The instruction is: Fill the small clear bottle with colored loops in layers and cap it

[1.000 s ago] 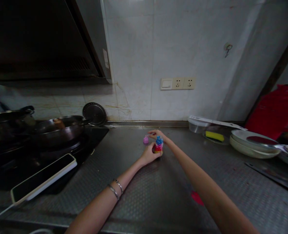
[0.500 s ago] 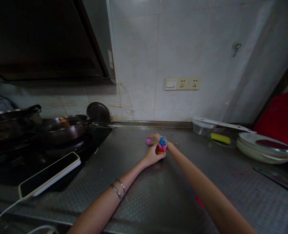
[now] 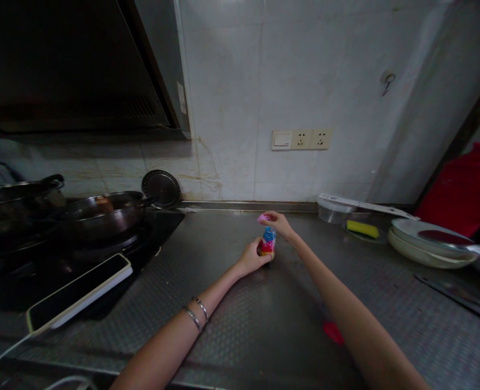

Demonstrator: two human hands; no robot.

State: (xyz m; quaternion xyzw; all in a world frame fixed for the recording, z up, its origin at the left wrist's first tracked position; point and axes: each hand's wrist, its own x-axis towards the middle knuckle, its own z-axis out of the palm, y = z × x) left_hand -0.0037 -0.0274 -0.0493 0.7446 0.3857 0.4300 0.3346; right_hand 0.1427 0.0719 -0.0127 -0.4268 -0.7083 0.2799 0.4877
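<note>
Upright on the metal counter (image 3: pixel 207 336) stands a small clear jar (image 3: pixel 268 244) with layers of blue, pink and yellow inside. My left hand (image 3: pixel 252 258) is wrapped round its lower part from the left. Just above the jar's open mouth, my right hand (image 3: pixel 277 222) pinches a pink lid (image 3: pixel 264 219) between its fingers. A small gap seems to separate the lid from the rim. What fills the jar is too small to make out.
Left are a phone (image 3: pixel 79 292) with a cable and a pan (image 3: pixel 102 216) on the stove. To the right lie a yellow sponge (image 3: pixel 362 229), a plastic tub (image 3: pixel 334 211), stacked bowls (image 3: pixel 430 249) and a knife (image 3: pixel 454 298). A red piece (image 3: pixel 333 332) lies near my right forearm.
My right hand has lifted the pink lid off the counter from behind the jar and brought it over the jar's mouth. My left hand keeps its hold on the jar.
</note>
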